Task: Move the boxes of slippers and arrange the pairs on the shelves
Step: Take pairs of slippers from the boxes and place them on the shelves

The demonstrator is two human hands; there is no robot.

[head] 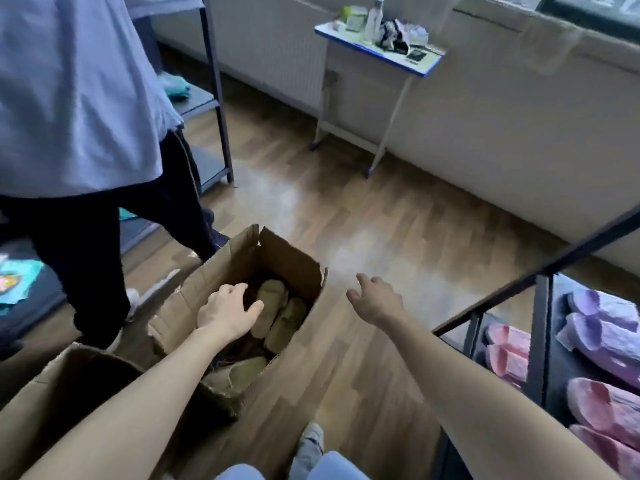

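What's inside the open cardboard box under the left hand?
Three or more olive slippers loosely piled in the cardboard box. The left hand covers part; lower layers are hidden.

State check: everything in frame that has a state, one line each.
cardboard box: open, flaps up, rim torn
olive slippers: lying loose inside the cardboard box
left hand: reaching into the cardboard box, grip unclear
right hand: open, fingers spread, holding nothing
second box: open, contents hidden
shelf: stocked with pink slippers and purple slippers
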